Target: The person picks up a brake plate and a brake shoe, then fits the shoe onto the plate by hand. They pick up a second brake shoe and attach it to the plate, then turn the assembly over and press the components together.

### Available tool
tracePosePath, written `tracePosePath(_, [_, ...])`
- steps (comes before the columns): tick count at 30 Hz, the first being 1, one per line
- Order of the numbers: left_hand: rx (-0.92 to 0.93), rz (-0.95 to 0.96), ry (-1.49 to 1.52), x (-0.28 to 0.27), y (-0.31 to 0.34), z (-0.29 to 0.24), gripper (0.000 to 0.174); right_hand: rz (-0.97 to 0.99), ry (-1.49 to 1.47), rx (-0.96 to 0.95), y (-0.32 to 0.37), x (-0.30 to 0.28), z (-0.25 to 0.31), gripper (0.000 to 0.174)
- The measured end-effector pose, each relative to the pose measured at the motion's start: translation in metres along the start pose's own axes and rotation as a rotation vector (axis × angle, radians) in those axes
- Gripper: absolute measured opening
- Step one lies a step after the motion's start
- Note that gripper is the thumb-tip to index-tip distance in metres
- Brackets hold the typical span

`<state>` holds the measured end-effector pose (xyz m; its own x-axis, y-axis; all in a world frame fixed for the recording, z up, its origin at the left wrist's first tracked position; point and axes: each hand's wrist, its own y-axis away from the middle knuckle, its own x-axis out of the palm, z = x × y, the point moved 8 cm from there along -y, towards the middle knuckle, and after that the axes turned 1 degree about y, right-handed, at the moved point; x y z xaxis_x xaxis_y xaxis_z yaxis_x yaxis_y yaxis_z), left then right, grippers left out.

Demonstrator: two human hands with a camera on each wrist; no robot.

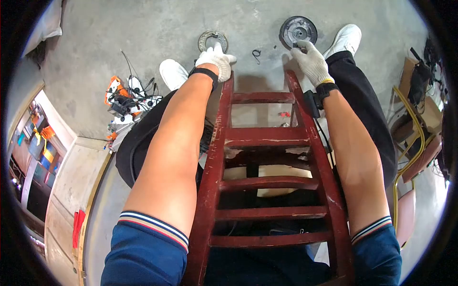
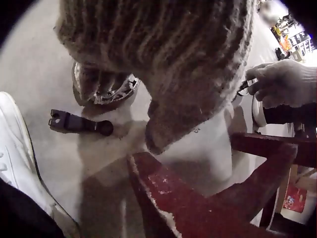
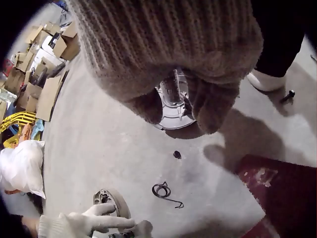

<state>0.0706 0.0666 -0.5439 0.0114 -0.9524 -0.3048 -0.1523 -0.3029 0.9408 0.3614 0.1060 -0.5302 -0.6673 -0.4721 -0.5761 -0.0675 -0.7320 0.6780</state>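
Observation:
My left hand (image 1: 217, 62), in a knitted white glove, reaches past a post of a red wooden rung frame (image 1: 269, 135), fingers extended over a metal ring-shaped part (image 1: 206, 35) on the floor. A black lever-like piece (image 2: 74, 122) lies below that hand in the left wrist view. My gloved right hand (image 1: 312, 64) is beside a round dark hub (image 1: 292, 30), its thumb and fingers pinching a small dark part (image 3: 171, 90); its exact kind I cannot tell. Between the hands lie a coiled wire spring (image 3: 162, 190) and a tiny dark piece (image 3: 177, 154).
White shoes (image 1: 347, 40) flank the work on the grey floor. Tangled cables and orange-white items (image 1: 129, 95) lie at left, near a pale wooden door (image 1: 67, 195). At right stands a chair with a gold metal frame (image 1: 410, 162). Cardboard boxes (image 3: 52, 94) fill the far side.

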Motion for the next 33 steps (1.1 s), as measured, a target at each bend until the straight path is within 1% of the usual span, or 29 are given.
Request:
tracePosePath(2, [-0.041, -0.004, 0.015, -0.003, 0.004, 0.007, 0.056, 0.003, -0.013, -0.004, -0.001, 0.002, -0.003, 0.057])
tracePosePath(4, [0.013, -0.006, -0.130, -0.002, 0.003, 0.017, 0.064, -0.021, 0.005, -0.013, -0.004, 0.000, 0.001, 0.060])
tracePosePath(5, [0.006, -0.016, -0.125, -0.001, 0.003, 0.021, 0.064, -0.022, 0.007, -0.026, -0.005, -0.001, 0.003, 0.060])
tracePosePath(7, [0.006, -0.021, -0.230, 0.001, 0.002, 0.018, 0.062, 0.002, 0.019, 0.066, -0.002, -0.004, 0.002, 0.061])
tracePosePath(8, [0.037, -0.039, -0.354, 0.003, 0.002, 0.017, 0.056, 0.000, 0.016, 0.036, -0.002, -0.006, 0.006, 0.060])
tracePosePath(9, [0.040, -0.037, -0.346, 0.006, -0.001, 0.015, 0.056, 0.004, 0.024, 0.038, 0.000, -0.007, 0.006, 0.060])
tracePosePath(11, [0.054, -0.026, -0.465, 0.012, -0.007, 0.017, 0.052, 0.008, 0.018, 0.016, 0.000, -0.006, 0.014, 0.059])
tracePosePath(13, [0.077, -0.011, -0.457, 0.017, -0.011, 0.018, 0.050, -0.003, 0.038, -0.010, 0.000, -0.006, 0.019, 0.058])
tracePosePath(15, [0.008, -0.023, -0.228, 0.020, -0.011, 0.021, 0.051, -0.019, 0.039, -0.011, -0.001, -0.004, 0.007, 0.057])
tracePosePath(16, [-0.062, 0.087, -0.171, 0.023, -0.012, 0.026, 0.053, -0.008, 0.019, 0.016, -0.002, -0.003, 0.002, 0.057])
tracePosePath(17, [-0.058, 0.086, -0.171, 0.021, -0.010, 0.026, 0.053, -0.011, 0.020, 0.019, -0.003, -0.004, -0.002, 0.057])
tracePosePath(19, [-0.118, 0.171, -0.022, 0.025, 0.003, 0.031, 0.056, -0.018, 0.032, -0.004, -0.003, -0.003, -0.004, 0.058])
tracePosePath(20, [-0.137, 0.188, -0.025, 0.024, 0.010, 0.031, 0.062, -0.018, 0.032, -0.002, -0.004, -0.002, -0.007, 0.058])
tracePosePath(21, [-0.139, 0.192, -0.025, 0.032, 0.008, 0.033, 0.062, -0.010, 0.032, 0.012, -0.007, 0.001, -0.014, 0.058])
tracePosePath(23, [-0.171, 0.117, -0.048, 0.042, 0.001, 0.043, 0.067, -0.006, 0.030, 0.023, -0.008, 0.002, -0.015, 0.058])
tracePosePath(25, [-0.173, 0.155, -0.043, 0.033, 0.009, 0.041, 0.070, -0.024, 0.069, -0.004, -0.002, -0.002, -0.004, 0.056])
tracePosePath(27, [-0.167, 0.255, 0.023, 0.031, 0.013, 0.039, 0.069, -0.036, 0.106, -0.019, -0.001, -0.006, 0.003, 0.055])
tracePosePath(28, [-0.180, 0.276, 0.064, 0.042, -0.001, 0.044, 0.066, -0.042, 0.143, -0.039, -0.001, -0.004, 0.005, 0.054])
tracePosePath(29, [-0.147, 0.254, 0.083, 0.055, -0.020, 0.050, 0.057, -0.035, 0.139, -0.037, -0.002, -0.001, 0.004, 0.054])
tracePosePath(31, [0.021, 0.210, -0.004, 0.083, -0.060, 0.059, 0.050, -0.074, 0.164, -0.058, -0.007, -0.001, 0.000, 0.052])
tracePosePath(32, [0.019, 0.215, -0.004, 0.084, -0.064, 0.065, 0.050, -0.107, 0.169, -0.060, -0.008, -0.001, -0.002, 0.050])
tracePosePath(33, [0.062, 0.116, -0.019, 0.072, -0.062, 0.063, 0.047, -0.104, 0.168, -0.058, -0.011, 0.000, -0.004, 0.050])
